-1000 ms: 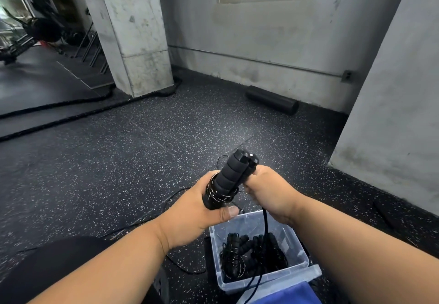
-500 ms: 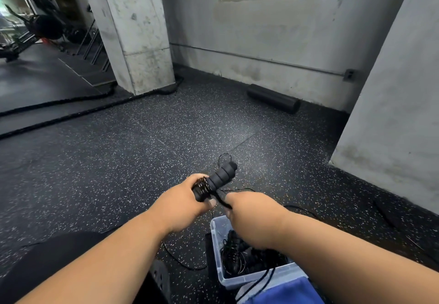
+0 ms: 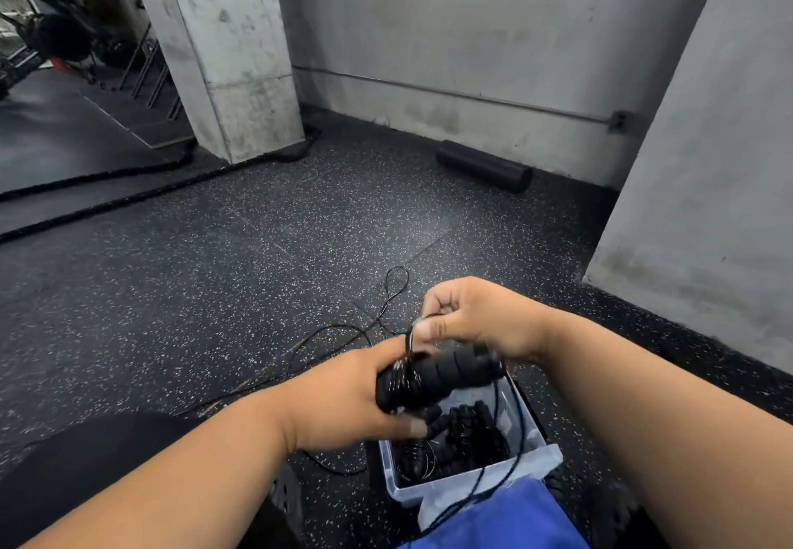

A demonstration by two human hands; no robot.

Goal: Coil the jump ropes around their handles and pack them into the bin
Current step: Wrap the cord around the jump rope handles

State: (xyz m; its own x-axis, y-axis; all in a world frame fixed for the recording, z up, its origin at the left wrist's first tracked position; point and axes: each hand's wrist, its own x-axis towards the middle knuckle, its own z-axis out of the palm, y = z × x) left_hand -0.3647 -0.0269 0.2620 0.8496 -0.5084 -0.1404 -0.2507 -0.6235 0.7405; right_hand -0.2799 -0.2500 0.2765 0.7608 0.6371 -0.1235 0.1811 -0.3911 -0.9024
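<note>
Black ribbed foam jump-rope handles, gripped by left hand; right hand fingers pinch thin, springy, likely slippery black cord above clear plastic bin.

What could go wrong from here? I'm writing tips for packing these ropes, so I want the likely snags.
1. Loose cord trails across the floor and loops; it could kink or tangle as the right hand pulls it in.
2. The left hand grips only the wound end of the handles, so coils could slide off.
3. The cord hanging over the bin could snag the ropes already inside.
</note>
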